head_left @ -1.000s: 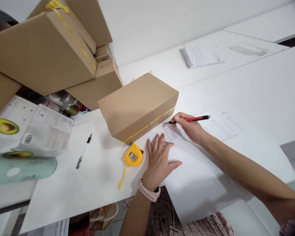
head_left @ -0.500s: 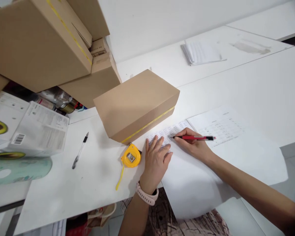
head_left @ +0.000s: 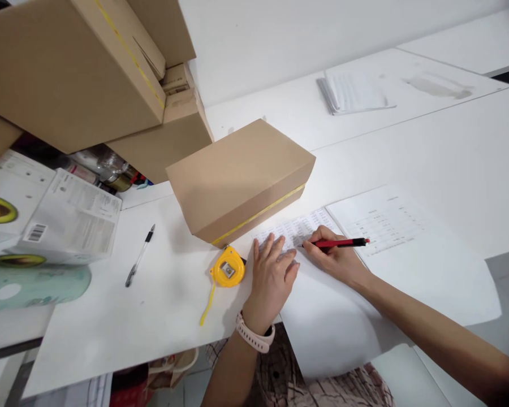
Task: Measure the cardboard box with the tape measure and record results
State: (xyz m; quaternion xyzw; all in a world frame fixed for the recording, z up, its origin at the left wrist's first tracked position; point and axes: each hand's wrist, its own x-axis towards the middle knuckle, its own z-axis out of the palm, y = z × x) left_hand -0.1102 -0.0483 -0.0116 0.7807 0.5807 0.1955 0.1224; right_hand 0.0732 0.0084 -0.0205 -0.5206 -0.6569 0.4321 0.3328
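Note:
My right hand grips a red and black pen, its tip against a sheet covered with handwriting. Fingers spread flat, my left hand rests on the left part of that sheet. To the right, a second page with a printed table lies beside it. Just left of my left hand is a yellow tape measure, a short length of its tape sticking out. Behind both hands stands a closed cardboard box with a yellow strip along its side.
On the left lie a clear pen with a black cap, white cartons with avocado pictures and a pale green cylinder. Larger cardboard boxes are stacked at the back left. A stack of papers sits at the back.
The pen in my right hand has shifted slightly and tilts a little differently over the sheet. My left hand stays flat. The whole view has moved a little.

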